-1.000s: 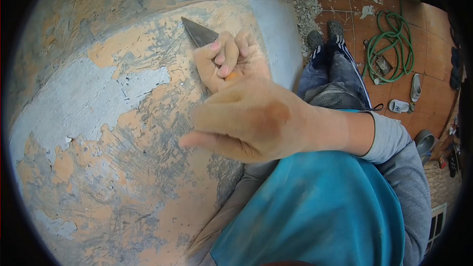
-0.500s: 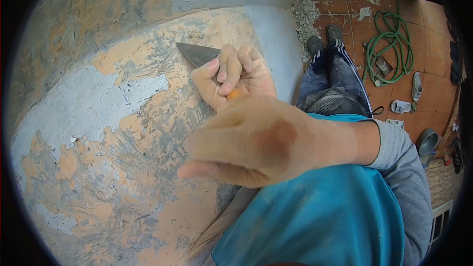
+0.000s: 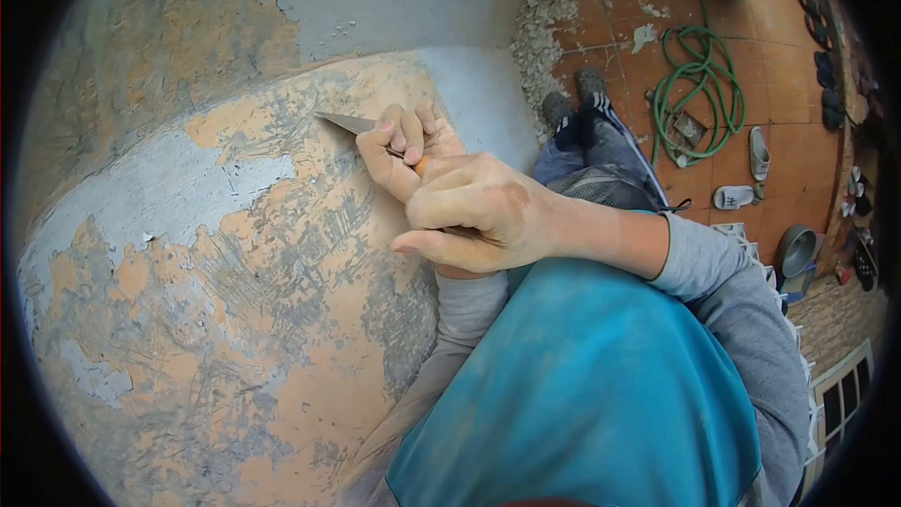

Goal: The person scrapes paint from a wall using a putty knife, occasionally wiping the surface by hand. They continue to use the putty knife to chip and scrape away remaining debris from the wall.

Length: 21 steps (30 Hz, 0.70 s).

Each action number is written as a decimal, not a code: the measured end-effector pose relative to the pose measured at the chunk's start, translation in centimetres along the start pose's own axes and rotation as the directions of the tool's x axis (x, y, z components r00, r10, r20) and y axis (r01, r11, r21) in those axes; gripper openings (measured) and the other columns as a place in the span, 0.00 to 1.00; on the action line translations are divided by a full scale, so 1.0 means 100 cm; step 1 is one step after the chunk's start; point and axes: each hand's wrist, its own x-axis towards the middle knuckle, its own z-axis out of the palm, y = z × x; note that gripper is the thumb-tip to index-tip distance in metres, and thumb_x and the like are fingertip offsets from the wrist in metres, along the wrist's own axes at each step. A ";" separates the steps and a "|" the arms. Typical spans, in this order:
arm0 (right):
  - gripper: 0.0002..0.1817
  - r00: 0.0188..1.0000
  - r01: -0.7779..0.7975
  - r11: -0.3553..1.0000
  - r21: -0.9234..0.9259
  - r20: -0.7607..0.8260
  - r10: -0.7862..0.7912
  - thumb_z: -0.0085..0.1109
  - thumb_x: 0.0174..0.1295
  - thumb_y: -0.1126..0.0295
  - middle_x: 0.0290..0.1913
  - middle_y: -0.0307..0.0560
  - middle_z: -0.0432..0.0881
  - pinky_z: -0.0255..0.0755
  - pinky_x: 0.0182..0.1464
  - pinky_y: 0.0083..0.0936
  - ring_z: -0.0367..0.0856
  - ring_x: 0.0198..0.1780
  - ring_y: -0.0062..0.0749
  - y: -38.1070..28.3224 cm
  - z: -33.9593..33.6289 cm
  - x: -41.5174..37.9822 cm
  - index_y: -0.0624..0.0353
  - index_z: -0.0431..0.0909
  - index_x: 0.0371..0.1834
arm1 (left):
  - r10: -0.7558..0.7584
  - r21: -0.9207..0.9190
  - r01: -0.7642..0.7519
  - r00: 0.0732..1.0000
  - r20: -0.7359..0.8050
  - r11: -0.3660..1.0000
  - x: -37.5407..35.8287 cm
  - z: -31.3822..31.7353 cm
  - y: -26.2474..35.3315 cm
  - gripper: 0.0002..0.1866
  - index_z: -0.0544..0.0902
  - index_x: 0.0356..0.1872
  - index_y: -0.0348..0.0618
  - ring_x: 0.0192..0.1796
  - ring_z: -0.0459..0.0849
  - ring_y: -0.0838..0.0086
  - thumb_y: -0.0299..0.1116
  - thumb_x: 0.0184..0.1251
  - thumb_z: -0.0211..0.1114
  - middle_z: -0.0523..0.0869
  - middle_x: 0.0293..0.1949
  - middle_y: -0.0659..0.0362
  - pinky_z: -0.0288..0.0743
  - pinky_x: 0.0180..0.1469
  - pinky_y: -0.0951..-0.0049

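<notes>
A scraper with a pointed grey blade (image 3: 344,122) and an orange handle (image 3: 421,166) lies at the peeling wall (image 3: 310,319). My left hand (image 3: 404,143) is palm up, its fingers curled round the scraper near where the blade meets the handle. Over the handle's rear end sits my right hand (image 3: 479,211), back toward me, fingers folded under and thumb stretched along the side. The handle runs in beneath it, so its end is hidden. Around the blade the surface shows scratched grey patches, peach paint and a pale flaking layer (image 3: 178,192).
Paint flakes (image 3: 546,23) are heaped along the wall's foot. A coiled green hose (image 3: 699,94) lies on the red floor tiles (image 3: 779,84). Pale slippers (image 3: 734,197), a grey bowl (image 3: 796,249) and a white grille (image 3: 840,404) stand to the right. My legs (image 3: 601,145) stretch out beside the wall.
My right hand is farther from the camera and closer in against my left hand. The view has shifted, so the hose and shoes sit further left. My left sleeve now shows.
</notes>
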 end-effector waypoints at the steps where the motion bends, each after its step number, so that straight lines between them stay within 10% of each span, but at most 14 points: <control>1: 0.16 0.999 -0.043 0.997 -0.067 0.015 0.044 0.67 0.66 0.73 0.18 0.43 0.69 0.65 0.30 0.33 0.69 0.23 0.35 -0.003 -0.007 -0.008 0.60 0.74 0.21 | -0.059 -0.013 0.060 0.998 0.032 0.998 -0.001 -0.005 -0.006 0.11 0.67 0.25 0.56 0.18 0.58 0.86 0.25 0.57 0.59 0.64 0.19 0.73 0.63 0.33 0.76; 7: 0.04 0.973 -0.214 0.758 -0.616 -0.069 0.219 0.68 0.64 0.71 0.32 0.45 0.75 0.69 0.46 0.35 0.75 0.37 0.39 -0.063 -0.067 -0.053 0.58 0.82 0.38 | -0.366 -0.043 0.387 0.897 0.248 0.921 -0.028 0.013 -0.052 0.12 0.70 0.39 0.52 0.19 0.59 0.84 0.20 0.57 0.55 0.65 0.21 0.70 0.63 0.34 0.77; 12: 0.28 0.920 -0.391 0.536 -0.749 -0.345 0.188 0.68 0.60 0.76 0.56 0.51 0.72 0.70 0.62 0.38 0.73 0.55 0.45 -0.104 -0.086 -0.081 0.59 0.74 0.66 | -0.327 0.124 0.317 0.738 0.590 0.940 -0.076 0.048 -0.062 0.21 0.68 0.47 0.52 0.28 0.67 0.79 0.10 0.61 0.52 0.69 0.31 0.67 0.68 0.36 0.74; 16: 0.32 0.857 -0.515 0.633 -0.578 -0.361 0.367 0.63 0.63 0.77 0.49 0.54 0.77 0.74 0.56 0.35 0.78 0.49 0.42 -0.105 -0.107 -0.076 0.60 0.67 0.71 | -0.295 0.247 0.165 0.636 0.713 0.955 -0.103 0.066 -0.071 0.19 0.68 0.57 0.46 0.41 0.74 0.76 0.19 0.67 0.48 0.74 0.37 0.62 0.73 0.49 0.73; 21: 0.11 0.808 -0.539 0.602 -0.590 -0.158 0.568 0.63 0.69 0.69 0.27 0.51 0.76 0.70 0.34 0.34 0.75 0.27 0.36 -0.135 -0.154 -0.038 0.63 0.74 0.47 | -0.397 0.503 0.007 0.625 0.673 0.864 -0.106 0.089 -0.080 0.26 0.68 0.68 0.35 0.51 0.78 0.72 0.32 0.71 0.42 0.84 0.52 0.52 0.75 0.60 0.66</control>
